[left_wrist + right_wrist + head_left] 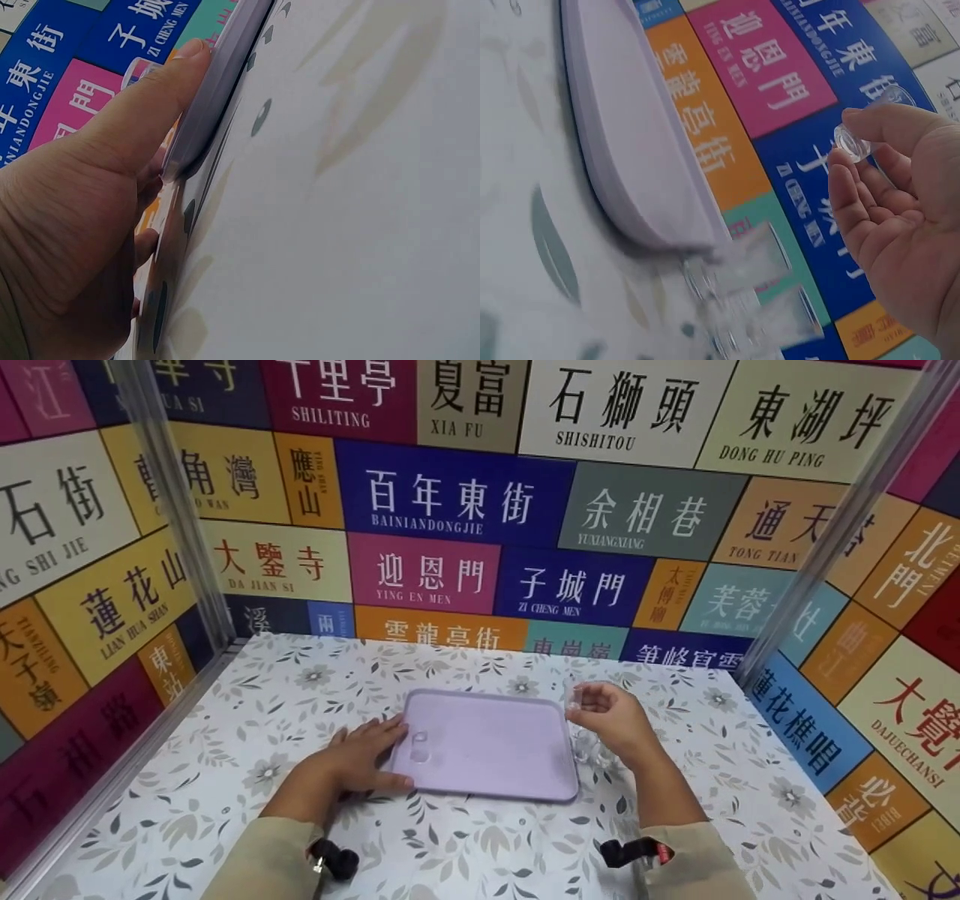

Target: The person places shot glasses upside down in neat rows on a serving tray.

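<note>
A pale-purple rectangular plastic tray [487,742] with a raised rim lies flat on the table [465,847], whose white surface carries grey and beige leaves and flowers. At the tray's nine o'clock side, the left hand [364,757] rests against the rim, fingers extended and thumb near the eight o'clock corner. The right hand [609,718], near two o'clock, pinches a small clear glass cup [853,142] between thumb and fingers, raised off the table. Another clear cup [419,754] sits on the tray toward nine o'clock. Two upright clear cups [739,266] stand close together just outside its three o'clock edge. Multicoloured lettered wall panels [450,502] rise at twelve.
</note>
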The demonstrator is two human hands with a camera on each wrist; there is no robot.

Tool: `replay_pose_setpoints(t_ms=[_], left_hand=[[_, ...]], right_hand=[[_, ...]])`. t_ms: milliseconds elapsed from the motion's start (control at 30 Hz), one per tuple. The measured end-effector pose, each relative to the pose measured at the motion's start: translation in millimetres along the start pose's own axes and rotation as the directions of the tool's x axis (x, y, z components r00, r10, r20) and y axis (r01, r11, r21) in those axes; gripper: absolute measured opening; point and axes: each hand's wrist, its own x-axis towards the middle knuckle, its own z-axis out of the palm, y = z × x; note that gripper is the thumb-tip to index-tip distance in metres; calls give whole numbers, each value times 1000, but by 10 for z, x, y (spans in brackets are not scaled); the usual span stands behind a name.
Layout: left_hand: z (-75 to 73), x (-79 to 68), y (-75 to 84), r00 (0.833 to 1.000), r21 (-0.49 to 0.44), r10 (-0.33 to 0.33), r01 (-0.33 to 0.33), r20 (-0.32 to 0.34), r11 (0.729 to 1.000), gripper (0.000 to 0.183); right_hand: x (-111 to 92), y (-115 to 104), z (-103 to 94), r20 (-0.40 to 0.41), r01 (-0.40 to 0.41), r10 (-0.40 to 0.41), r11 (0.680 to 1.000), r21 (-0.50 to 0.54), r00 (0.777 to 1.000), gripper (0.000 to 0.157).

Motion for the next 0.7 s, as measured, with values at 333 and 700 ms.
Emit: replay_pose_setpoints(t_ms=[333, 700], left_hand=[[10, 14, -12, 1000, 0, -4, 4, -2, 1000, 113], [2, 8, 5, 1000, 28, 4, -4, -4, 1000, 112]], right_hand=[[87, -201, 513, 48, 61, -65, 995, 78, 997, 51], [199, -354, 926, 21, 91, -96, 982, 165, 995, 44]])
